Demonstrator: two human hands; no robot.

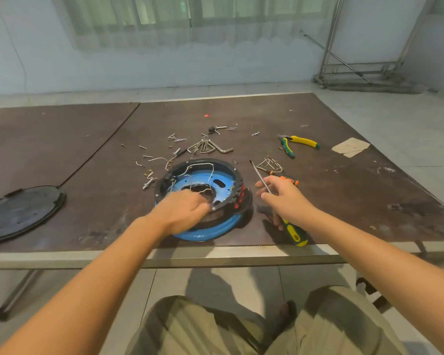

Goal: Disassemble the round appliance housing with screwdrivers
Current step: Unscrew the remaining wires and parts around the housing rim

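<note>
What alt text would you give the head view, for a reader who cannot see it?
A person's left hand, blurred, rests on a round blue-and-black housing on a brown table, while the right hand holds a yellow-green screwdriver. Loose screws, hex keys, pliers and a black cover lie around.

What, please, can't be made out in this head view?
Head view:
- Left hand: motion-blurred; its grip inside the housing is unclear.
- Housing's near side: hidden by that hand.
- Orange-handled tool: mostly behind the right hand holding a screwdriver.
- Screws: too small to tell types.
</note>
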